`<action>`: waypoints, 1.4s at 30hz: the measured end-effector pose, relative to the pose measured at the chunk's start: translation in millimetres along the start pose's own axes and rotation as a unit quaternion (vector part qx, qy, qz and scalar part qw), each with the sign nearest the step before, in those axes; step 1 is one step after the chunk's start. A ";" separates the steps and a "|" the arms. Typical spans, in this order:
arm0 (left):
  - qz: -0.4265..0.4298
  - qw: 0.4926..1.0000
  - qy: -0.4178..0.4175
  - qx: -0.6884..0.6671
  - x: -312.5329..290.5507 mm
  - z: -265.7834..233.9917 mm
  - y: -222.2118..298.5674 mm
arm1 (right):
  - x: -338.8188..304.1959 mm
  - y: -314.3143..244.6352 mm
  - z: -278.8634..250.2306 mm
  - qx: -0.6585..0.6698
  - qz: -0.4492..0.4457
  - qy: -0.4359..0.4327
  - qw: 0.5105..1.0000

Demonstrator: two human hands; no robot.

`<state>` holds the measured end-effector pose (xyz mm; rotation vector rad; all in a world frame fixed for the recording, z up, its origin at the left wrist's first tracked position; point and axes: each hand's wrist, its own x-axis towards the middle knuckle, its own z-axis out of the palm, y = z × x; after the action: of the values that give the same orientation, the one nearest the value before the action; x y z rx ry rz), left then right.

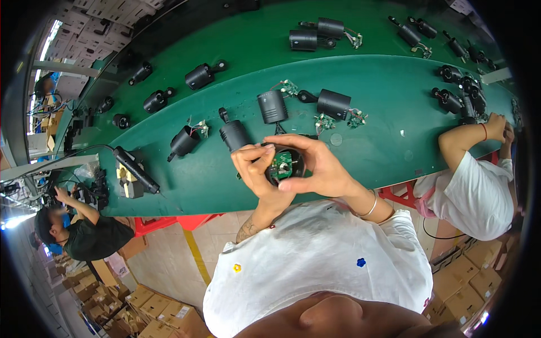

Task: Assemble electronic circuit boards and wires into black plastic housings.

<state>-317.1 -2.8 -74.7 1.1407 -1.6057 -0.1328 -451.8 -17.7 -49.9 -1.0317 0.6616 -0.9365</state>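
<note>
Between my hands, close to the table's near edge, is a black cylindrical camera housing [298, 164] with its open end facing up. A green circuit board [281, 165] sits inside its mouth. My left hand [256, 169] grips the left side, its fingertips bent in at the rim and board. My right hand [328, 169] curls round the right side, thumb across the near rim. Just beyond my hands stand a black camera housing [234, 135] and another black housing [273, 107]. The underside of the held housing is hidden.
An electric screwdriver [136, 170] rests on a stand at the left. More housings with wired boards [333, 104] lie ahead on the green table [383, 152]. A raised green strip [253, 59] carries others. One person [473, 191] works at the right, another [84, 231] at the left.
</note>
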 end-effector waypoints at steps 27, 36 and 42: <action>0.090 0.972 -0.166 -0.139 141.5 -38.2 95.8 | 106.3 -26.1 -325.0 -0.714 -0.027 0.505 0.483; 0.031 0.984 -0.175 -0.019 148.7 -52.0 134.0 | 115.0 -13.8 -301.9 -0.795 -0.087 0.399 0.450; 0.001 0.984 -0.175 0.034 143.8 -59.9 167.9 | 120.6 -5.8 -288.9 -0.836 -0.068 0.328 0.434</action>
<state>-358.1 10.3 150.2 1.2161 -1.9332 -0.2917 -635.8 -245.7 -160.3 -2.4826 2.4978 -0.4905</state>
